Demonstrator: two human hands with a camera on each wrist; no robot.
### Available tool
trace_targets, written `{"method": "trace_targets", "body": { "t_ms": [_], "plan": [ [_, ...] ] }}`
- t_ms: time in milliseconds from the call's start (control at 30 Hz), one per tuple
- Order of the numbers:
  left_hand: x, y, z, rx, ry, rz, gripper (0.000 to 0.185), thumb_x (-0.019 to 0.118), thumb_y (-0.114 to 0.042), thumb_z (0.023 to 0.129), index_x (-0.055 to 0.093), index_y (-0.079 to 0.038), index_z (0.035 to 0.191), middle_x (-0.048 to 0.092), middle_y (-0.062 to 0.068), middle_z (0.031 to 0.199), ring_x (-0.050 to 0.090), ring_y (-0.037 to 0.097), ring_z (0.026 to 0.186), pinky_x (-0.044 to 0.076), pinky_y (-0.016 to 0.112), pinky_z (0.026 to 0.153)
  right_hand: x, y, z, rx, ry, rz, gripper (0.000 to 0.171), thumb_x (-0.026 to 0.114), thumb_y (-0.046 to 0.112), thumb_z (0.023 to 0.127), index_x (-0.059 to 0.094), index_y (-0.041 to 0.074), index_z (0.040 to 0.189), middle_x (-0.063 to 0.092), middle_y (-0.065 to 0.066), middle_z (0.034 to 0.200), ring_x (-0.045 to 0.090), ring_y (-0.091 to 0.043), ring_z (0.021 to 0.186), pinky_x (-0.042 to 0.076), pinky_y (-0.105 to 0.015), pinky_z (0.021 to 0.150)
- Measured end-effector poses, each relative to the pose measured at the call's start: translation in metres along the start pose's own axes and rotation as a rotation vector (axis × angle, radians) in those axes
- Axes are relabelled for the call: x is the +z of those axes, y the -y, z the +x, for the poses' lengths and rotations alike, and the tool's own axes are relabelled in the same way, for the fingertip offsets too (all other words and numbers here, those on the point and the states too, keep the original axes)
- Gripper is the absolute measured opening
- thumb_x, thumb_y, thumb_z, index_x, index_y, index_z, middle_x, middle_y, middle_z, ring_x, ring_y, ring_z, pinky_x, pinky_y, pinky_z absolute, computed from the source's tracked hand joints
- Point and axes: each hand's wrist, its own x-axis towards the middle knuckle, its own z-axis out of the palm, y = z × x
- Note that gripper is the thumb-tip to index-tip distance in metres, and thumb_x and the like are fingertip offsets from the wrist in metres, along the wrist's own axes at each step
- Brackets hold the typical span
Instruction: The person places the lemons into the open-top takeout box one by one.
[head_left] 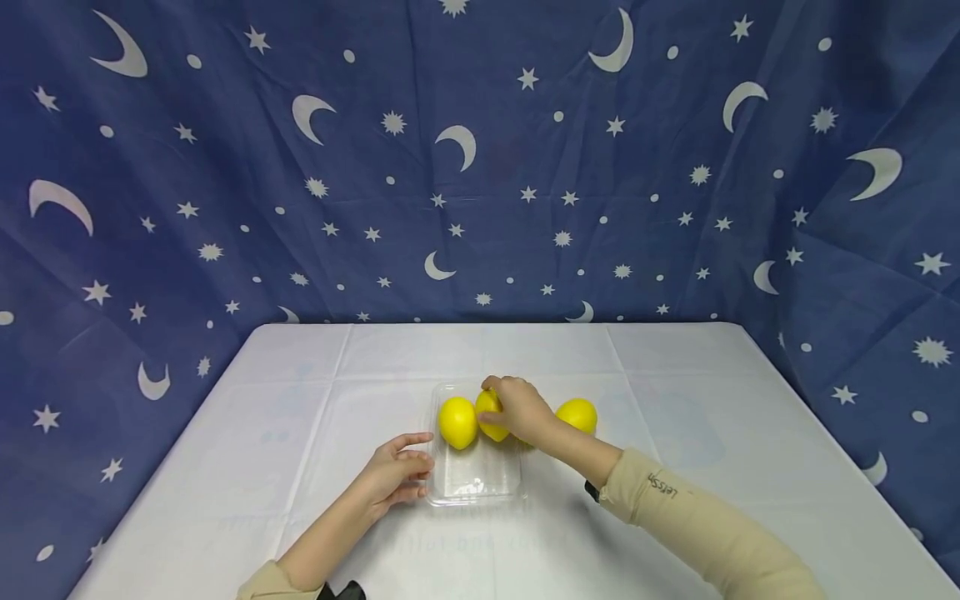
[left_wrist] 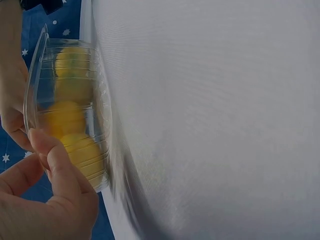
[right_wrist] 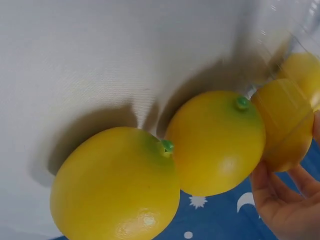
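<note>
A clear plastic container (head_left: 476, 479) lies on the table with one yellow lemon (head_left: 457, 422) inside on its left. My left hand (head_left: 393, 472) holds the container's left edge; in the left wrist view its fingertips (left_wrist: 40, 140) pinch the rim. My right hand (head_left: 522, 410) grips a second lemon (head_left: 491, 416) beside the first, over the container's right part. In the right wrist view that gripped lemon (right_wrist: 282, 125) shows partly through the clear wall. Two more lemons, a nearer one (right_wrist: 117, 185) and a farther one (right_wrist: 215, 142), rest outside the container, touching each other.
A white cloth covers the table (head_left: 675, 517), with fold lines across it. Behind and at the sides hangs a blue curtain (head_left: 495, 167) with moons and stars. To the right of the container, one loose lemon (head_left: 577, 414) shows behind the right forearm.
</note>
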Motion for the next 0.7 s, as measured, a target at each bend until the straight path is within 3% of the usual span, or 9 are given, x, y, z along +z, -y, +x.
{"method": "trace_targets", "body": {
  "t_ms": [200,400,700],
  "plan": [
    [-0.002,0.000,-0.001,0.010,0.013,0.008,0.050,0.059,0.000,0.088,0.041,-0.001,0.134,0.056,-0.002,0.083,0.055,0.011,0.073,0.054,0.019,0.057,0.003,0.006,-0.001,-0.110,-0.024,-0.205,0.035,0.077,0.026,0.076,0.062,0.002,0.096,0.060,-0.006,0.076,0.051,-0.018,0.067,0.046,-0.027,0.061],
    [-0.002,0.000,0.000,0.019,0.046,0.001,0.051,0.058,0.000,0.088,0.038,-0.001,0.135,0.055,-0.003,0.082,0.054,0.010,0.072,0.054,0.018,0.058,0.007,0.010,0.000,-0.150,-0.031,-0.351,0.037,0.079,0.029,0.073,0.067,0.001,0.092,0.060,-0.008,0.080,0.054,-0.021,0.067,0.054,-0.028,0.064],
    [-0.001,0.001,-0.001,0.022,0.027,0.014,0.050,0.058,0.000,0.087,0.040,-0.002,0.133,0.056,-0.003,0.083,0.055,0.010,0.072,0.054,0.017,0.056,0.009,0.011,0.003,-0.149,-0.017,-0.336,0.035,0.081,0.027,0.071,0.068,-0.001,0.089,0.058,-0.009,0.081,0.056,-0.022,0.067,0.055,-0.028,0.064]
  ]
}}
